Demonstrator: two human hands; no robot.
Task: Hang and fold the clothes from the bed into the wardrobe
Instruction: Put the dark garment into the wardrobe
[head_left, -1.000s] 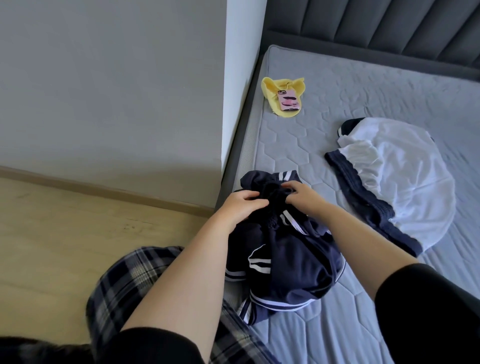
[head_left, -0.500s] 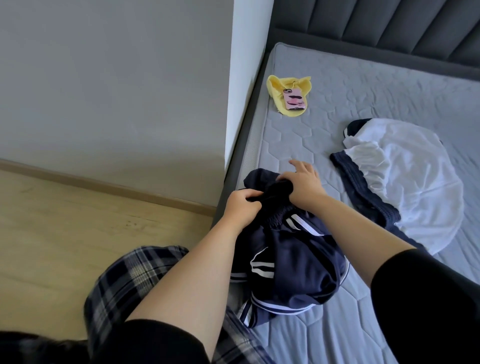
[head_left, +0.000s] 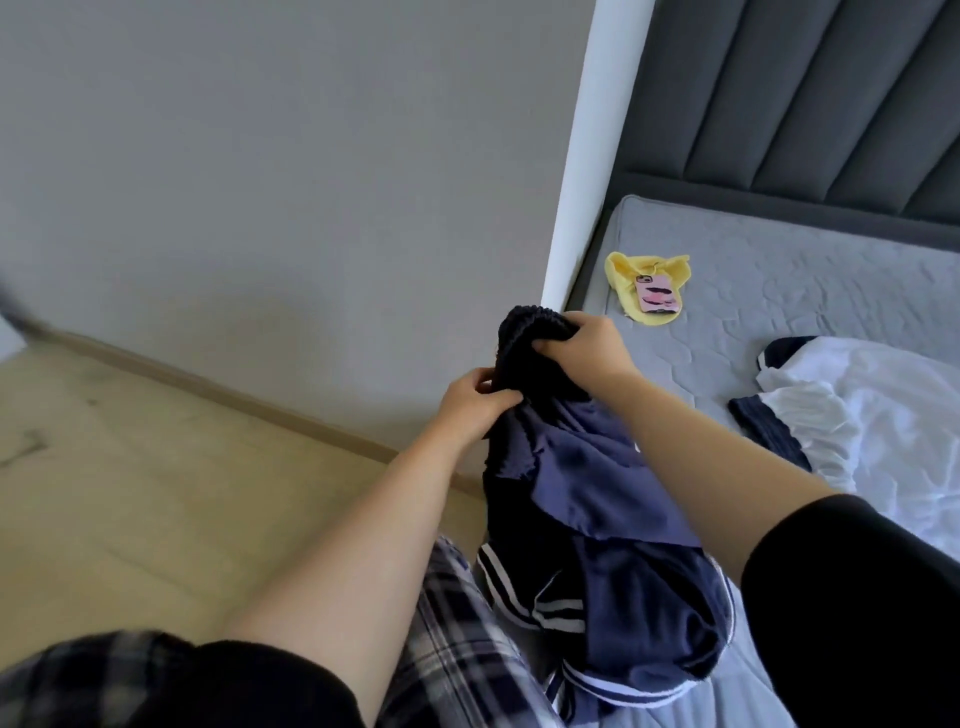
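- Head view: my left hand (head_left: 475, 402) and right hand (head_left: 584, 345) both gripped the bunched ribbed waistband of the navy shorts (head_left: 597, 545), white stripes at the hems.
- Shorts were lifted; lower part hung at the mattress (head_left: 810, 280) edge.
- White garment with navy trim (head_left: 883, 415) lay on the mattress to my right.
- Phone (head_left: 657, 300) rested on a yellow cloth (head_left: 626, 270) near the mattress's far corner.

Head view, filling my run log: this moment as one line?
left hand: grips navy garment | right hand: grips its waistband | garment: partly lifted | white garment: on mattress
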